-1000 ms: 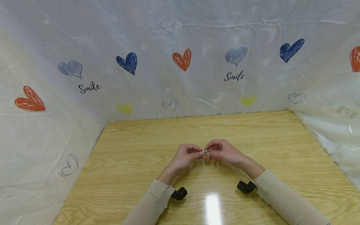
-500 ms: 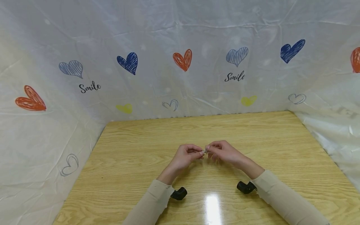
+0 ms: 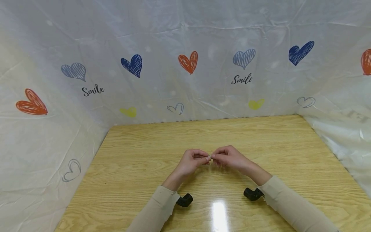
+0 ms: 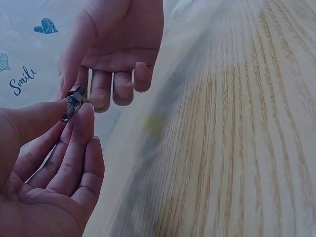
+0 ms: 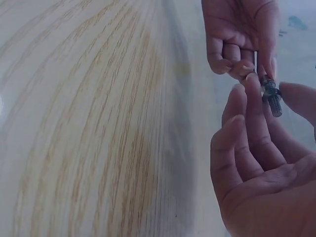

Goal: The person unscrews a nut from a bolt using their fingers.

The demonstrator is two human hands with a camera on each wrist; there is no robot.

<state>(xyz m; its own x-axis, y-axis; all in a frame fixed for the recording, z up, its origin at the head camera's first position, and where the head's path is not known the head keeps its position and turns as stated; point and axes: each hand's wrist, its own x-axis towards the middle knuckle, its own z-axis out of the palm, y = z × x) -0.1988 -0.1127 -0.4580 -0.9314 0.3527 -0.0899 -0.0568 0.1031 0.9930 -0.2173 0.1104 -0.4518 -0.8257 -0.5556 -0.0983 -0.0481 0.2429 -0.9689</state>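
Between left hand (image 3: 191, 162) and right hand (image 3: 232, 158), threaded metal piece (image 5: 271, 95) partly hidden.

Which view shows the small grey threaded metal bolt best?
Right wrist: the bolt has its threaded end uncovered there. Left wrist shows it between fingertips; head, barely a speck between left hand and right hand.

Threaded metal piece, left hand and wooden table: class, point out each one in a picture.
Threaded metal piece (image 5: 271, 95): right wrist view, the middle of its body.
Left hand (image 3: 189, 161): head view, near the thumb's base.
Wooden table (image 3: 145, 145): head view, bare tabletop.
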